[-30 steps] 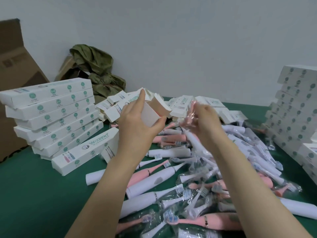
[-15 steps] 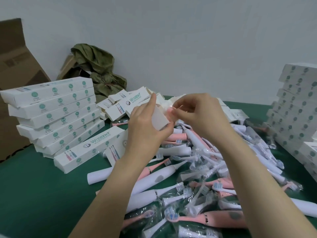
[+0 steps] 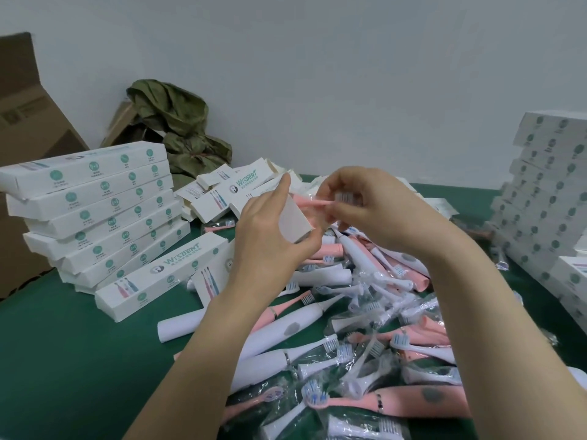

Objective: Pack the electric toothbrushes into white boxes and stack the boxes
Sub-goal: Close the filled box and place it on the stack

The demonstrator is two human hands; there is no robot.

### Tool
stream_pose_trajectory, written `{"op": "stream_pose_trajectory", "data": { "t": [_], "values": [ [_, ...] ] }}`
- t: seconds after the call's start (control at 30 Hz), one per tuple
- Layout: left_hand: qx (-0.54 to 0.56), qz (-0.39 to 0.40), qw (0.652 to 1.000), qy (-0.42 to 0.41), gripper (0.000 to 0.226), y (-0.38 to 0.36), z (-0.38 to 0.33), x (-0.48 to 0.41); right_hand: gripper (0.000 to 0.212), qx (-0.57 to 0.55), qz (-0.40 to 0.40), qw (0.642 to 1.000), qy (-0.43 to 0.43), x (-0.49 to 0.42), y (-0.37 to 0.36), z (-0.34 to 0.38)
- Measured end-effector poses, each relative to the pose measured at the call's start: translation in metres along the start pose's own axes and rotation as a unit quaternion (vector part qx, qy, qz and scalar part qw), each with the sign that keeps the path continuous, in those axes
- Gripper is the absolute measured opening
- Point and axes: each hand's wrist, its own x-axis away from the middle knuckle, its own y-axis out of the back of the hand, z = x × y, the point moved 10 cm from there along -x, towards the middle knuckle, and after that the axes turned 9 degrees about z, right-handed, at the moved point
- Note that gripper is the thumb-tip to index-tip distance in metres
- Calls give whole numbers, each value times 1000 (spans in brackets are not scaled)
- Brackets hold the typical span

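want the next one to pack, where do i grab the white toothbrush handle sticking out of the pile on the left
Take the white toothbrush handle by its blunt end, coming from the left and above. That end lies alone on the green cloth, clear of the pile, while the rest is hidden behind the left forearm. Pinch across its round sides.

Toothbrushes (image 3: pixel 333 312) piled centre (on table (image 3: pixel 63 360)), box stacks (image 3: pixel 92 211) left and right.
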Motion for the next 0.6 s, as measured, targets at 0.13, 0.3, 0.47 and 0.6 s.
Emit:
{"op": "stream_pose_trajectory", "data": {
  "t": [0.13, 0.3, 0.47, 0.6],
  "values": [
    [-28, 9, 999, -17, 75, -6, -7, 1, 10, 50, -18, 998, -15, 0, 5, -3],
    [-55, 50, 996, -44, 75, -15, -12, 2, 31, -46, -150, 986, -54, 0, 9, -7],
    [-56, 34, 997, -32, 72, -12, -13, 2, 9, -200, -212, 955, -57, 0, 5, -21],
    [-24, -10, 1000, 13, 75, 3, 0, 2, 16, -173, -199, 965, 13, -4, -3, -3]
  ]
}}
